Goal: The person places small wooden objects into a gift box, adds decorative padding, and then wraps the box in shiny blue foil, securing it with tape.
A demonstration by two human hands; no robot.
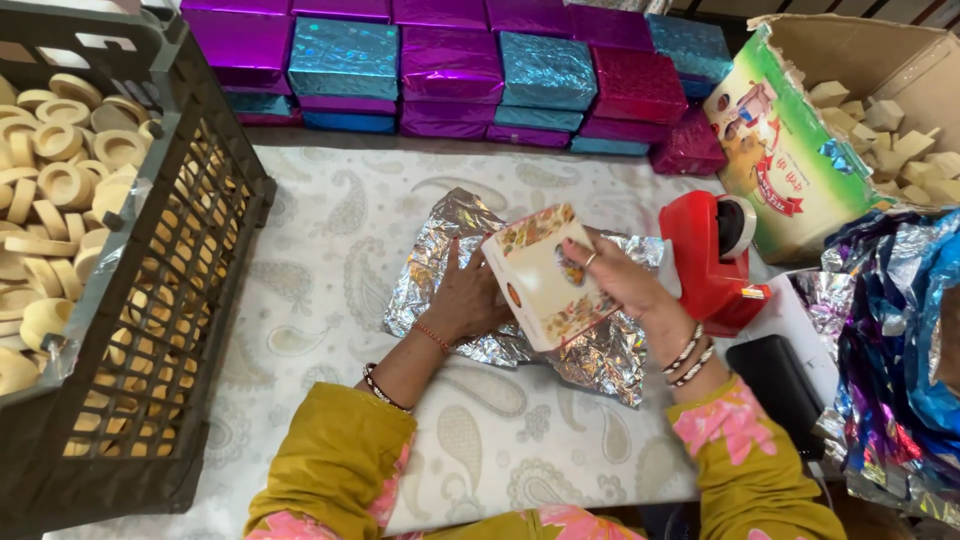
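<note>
A flat printed cardboard box is held tilted over a crinkled silver foil sheet that lies on the patterned cloth. My right hand grips the box along its right edge. My left hand rests flat on the foil, with its fingers against the box's left side. Both wrists wear bangles, and the sleeves are mustard with pink flowers.
A dark plastic crate of pale ring-shaped pieces stands at left. Stacks of purple, blue and red foil-wrapped boxes line the far edge. A red tape dispenser, a cardboard carton of pale blocks and loose coloured foil sheets crowd the right.
</note>
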